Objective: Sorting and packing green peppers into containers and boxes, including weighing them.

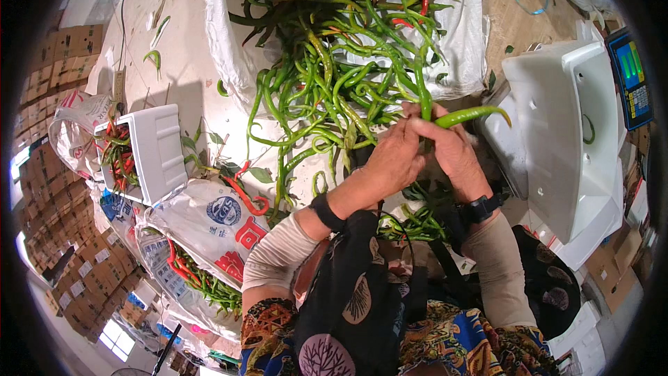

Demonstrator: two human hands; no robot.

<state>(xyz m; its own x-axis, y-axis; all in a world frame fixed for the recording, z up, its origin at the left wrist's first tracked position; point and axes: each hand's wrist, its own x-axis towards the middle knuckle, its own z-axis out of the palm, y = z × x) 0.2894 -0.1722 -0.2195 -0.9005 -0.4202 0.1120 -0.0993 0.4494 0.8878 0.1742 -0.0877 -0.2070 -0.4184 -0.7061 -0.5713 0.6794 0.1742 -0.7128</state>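
Observation:
My right hand [453, 150] grips a long green chili pepper [472, 114] that points to the right and ends in a brownish, curved tip. Close against it, my left hand [389, 159] has its fingers closed around the lower end of another green chili pepper [421, 81], which points away from me. The fingers of both hands overlap, so the peppers' lower ends are hidden. Just beyond them, a heap of long green chili peppers [334, 78], with a few red ones, spills out of a white woven sack [462, 52] onto the pale table [180, 68].
Left of the heap, a white foam box [160, 151] on its side holds red and green peppers. Nearer me, an open printed sack [198, 209] contains more. At right stand a white foam box [548, 136] and a digital scale display [630, 79]. Stacked cartons [62, 183] line the far left.

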